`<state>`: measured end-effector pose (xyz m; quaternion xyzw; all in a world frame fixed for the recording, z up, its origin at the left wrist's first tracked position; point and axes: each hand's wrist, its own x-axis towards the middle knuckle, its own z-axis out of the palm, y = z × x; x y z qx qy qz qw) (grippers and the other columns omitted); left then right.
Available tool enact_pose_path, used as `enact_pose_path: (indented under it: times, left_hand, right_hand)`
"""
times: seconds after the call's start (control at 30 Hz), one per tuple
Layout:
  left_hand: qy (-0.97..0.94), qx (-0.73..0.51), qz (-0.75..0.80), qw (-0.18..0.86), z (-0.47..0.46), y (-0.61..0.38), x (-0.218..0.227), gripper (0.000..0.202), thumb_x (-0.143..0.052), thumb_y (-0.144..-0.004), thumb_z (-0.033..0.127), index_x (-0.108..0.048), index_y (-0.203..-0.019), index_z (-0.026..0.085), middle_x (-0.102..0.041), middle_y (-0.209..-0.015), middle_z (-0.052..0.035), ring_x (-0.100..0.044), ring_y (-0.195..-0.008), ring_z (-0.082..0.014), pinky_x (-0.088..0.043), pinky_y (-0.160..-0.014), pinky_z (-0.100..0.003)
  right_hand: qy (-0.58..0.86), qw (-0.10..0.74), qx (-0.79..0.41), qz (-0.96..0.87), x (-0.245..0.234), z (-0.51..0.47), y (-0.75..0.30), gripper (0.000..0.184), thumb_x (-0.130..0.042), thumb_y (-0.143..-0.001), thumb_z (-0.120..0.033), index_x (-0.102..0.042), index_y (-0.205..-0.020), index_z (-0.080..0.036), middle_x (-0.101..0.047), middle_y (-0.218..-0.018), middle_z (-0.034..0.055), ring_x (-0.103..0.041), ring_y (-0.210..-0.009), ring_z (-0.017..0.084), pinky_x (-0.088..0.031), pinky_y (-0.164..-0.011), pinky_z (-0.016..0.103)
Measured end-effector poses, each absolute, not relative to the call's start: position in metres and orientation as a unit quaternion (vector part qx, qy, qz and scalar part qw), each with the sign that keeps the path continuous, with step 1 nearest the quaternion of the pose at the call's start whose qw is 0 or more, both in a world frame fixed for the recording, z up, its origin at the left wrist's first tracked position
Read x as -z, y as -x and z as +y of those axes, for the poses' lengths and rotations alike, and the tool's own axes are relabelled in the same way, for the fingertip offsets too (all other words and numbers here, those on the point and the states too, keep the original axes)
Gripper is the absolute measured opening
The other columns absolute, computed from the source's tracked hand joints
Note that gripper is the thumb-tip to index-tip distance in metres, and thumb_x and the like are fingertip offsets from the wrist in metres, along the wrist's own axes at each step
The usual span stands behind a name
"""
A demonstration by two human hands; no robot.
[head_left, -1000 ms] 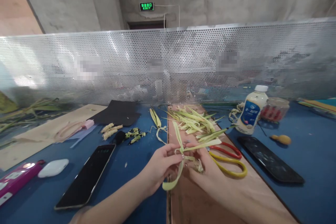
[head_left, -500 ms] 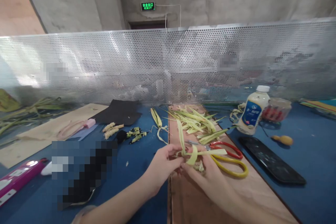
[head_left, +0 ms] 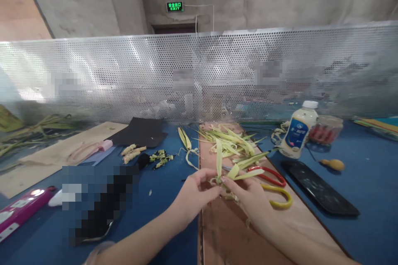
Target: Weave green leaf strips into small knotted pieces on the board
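The dangling loop of the leaf strip (head_left: pixel 219 160) was gone, pulled up tight. Your left hand (head_left: pixel 195 193) and right hand (head_left: pixel 252 199) each pinched it in a closed grip, just above the board (head_left: pixel 217 232) beside the scissors (head_left: pixel 275 182).

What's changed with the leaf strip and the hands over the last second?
The leaf strip no longer hangs in a loop below the hands: its tail has been drawn up, and its ends now point up and to the right. The left hand and right hand have closed in and both still pinch it. The scissors, bottle and pile of cut leaves lie as before.
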<state>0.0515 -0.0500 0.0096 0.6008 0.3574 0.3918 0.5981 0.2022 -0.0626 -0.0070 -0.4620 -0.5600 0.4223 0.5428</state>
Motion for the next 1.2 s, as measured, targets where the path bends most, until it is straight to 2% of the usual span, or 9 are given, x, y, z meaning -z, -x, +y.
enact_pose_path:
  times: [0.1, 0.23, 0.33, 0.47, 0.63, 0.83, 0.97, 1.07, 1.2]
  left_hand:
    - [-0.597, -0.399, 0.348, 0.602, -0.053, -0.054, -0.014, 0.026, -0.066, -0.065, 0.021, -0.057, -0.088, 0.015, -0.062, -0.078, -0.0013, -0.053, -0.067, -0.0110, -0.038, -0.058, -0.019]
    - [-0.597, -0.396, 0.381, 0.585, -0.055, -0.055, -0.016, 0.022, -0.064, -0.068, 0.028, -0.057, -0.085, 0.015, -0.058, -0.070, 0.0002, -0.049, -0.060, -0.0097, -0.036, -0.053, -0.020]
    - [-0.569, -0.404, 0.385, 0.604, -0.053, -0.054, -0.011, 0.023, -0.063, -0.069, 0.030, -0.057, -0.086, 0.015, -0.054, -0.066, 0.0012, -0.044, -0.055, -0.0081, -0.034, -0.050, -0.019]
    - [-0.481, -0.440, 0.356, 0.670, -0.046, -0.052, -0.004, 0.022, -0.065, -0.067, 0.026, -0.057, -0.085, 0.016, -0.049, -0.064, 0.0042, -0.039, -0.050, -0.0043, -0.029, -0.047, -0.017]
    - [-0.415, -0.449, 0.347, 0.711, -0.043, -0.051, -0.003, 0.023, -0.068, -0.063, 0.022, -0.057, -0.083, 0.016, -0.048, -0.064, 0.0045, -0.039, -0.051, -0.0038, -0.027, -0.048, -0.017]
    - [-0.524, -0.432, 0.370, 0.634, -0.046, -0.050, -0.004, 0.014, -0.062, -0.067, 0.024, -0.058, -0.079, 0.017, -0.045, -0.060, 0.0049, -0.036, -0.049, -0.0056, -0.026, -0.047, -0.019]
    - [-0.604, -0.397, 0.392, 0.569, -0.049, -0.050, -0.009, 0.013, -0.058, -0.068, 0.021, -0.057, -0.079, 0.016, -0.043, -0.059, 0.0051, -0.034, -0.050, -0.0068, -0.025, -0.047, -0.020]
    - [-0.645, -0.375, 0.377, 0.549, -0.052, -0.050, -0.012, 0.012, -0.059, -0.067, 0.023, -0.055, -0.076, 0.015, -0.041, -0.058, 0.0053, -0.034, -0.052, -0.0074, -0.025, -0.049, -0.020]
    - [-0.653, -0.372, 0.357, 0.554, -0.053, -0.050, -0.013, 0.010, -0.058, -0.067, 0.023, -0.052, -0.071, 0.015, -0.039, -0.058, 0.0050, -0.034, -0.054, -0.0080, -0.027, -0.051, -0.020]
  right_hand:
    - [0.445, 0.554, -0.443, -0.547, 0.008, -0.064, -0.199, 0.022, -0.061, -0.074, -0.033, -0.061, -0.090, -0.018, -0.068, -0.089, 0.0044, -0.061, -0.088, 0.022, -0.046, -0.079, 0.033]
    - [0.440, 0.563, -0.454, -0.532, 0.010, -0.066, -0.196, 0.021, -0.059, -0.075, -0.036, -0.061, -0.084, -0.017, -0.067, -0.083, 0.0031, -0.061, -0.081, 0.021, -0.047, -0.073, 0.030]
    - [0.460, 0.570, -0.422, -0.535, 0.012, -0.068, -0.196, 0.022, -0.054, -0.079, -0.038, -0.061, -0.085, -0.018, -0.066, -0.083, 0.0028, -0.060, -0.080, 0.020, -0.046, -0.074, 0.029]
    - [0.495, 0.543, -0.301, -0.607, 0.009, -0.070, -0.201, 0.023, -0.047, -0.084, -0.037, -0.062, -0.086, -0.019, -0.065, -0.085, 0.0046, -0.059, -0.084, 0.021, -0.044, -0.078, 0.031]
    - [0.450, 0.479, -0.108, -0.746, 0.003, -0.068, -0.214, 0.016, -0.046, -0.084, -0.026, -0.062, -0.086, -0.023, -0.064, -0.086, 0.0048, -0.058, -0.086, 0.021, -0.044, -0.076, 0.033]
    - [0.354, 0.414, 0.000, -0.839, 0.009, -0.063, -0.225, 0.015, -0.051, -0.082, -0.025, -0.064, -0.088, -0.026, -0.068, -0.081, 0.0031, -0.055, -0.075, 0.020, -0.043, -0.069, 0.036]
    - [0.381, 0.431, -0.040, -0.817, 0.003, -0.065, -0.220, 0.011, -0.055, -0.080, -0.026, -0.064, -0.074, -0.023, -0.065, -0.071, 0.0027, -0.052, -0.070, 0.020, -0.041, -0.067, 0.034]
    - [0.446, 0.460, -0.146, -0.754, 0.000, -0.067, -0.213, 0.016, -0.059, -0.076, -0.029, -0.061, -0.062, -0.021, -0.060, -0.065, 0.0017, -0.050, -0.068, 0.019, -0.039, -0.065, 0.031]
    - [0.509, 0.484, -0.274, -0.657, 0.006, -0.066, -0.206, 0.020, -0.062, -0.071, -0.032, -0.056, -0.058, -0.019, -0.050, -0.054, -0.0025, -0.043, -0.054, 0.013, -0.035, -0.051, 0.025]
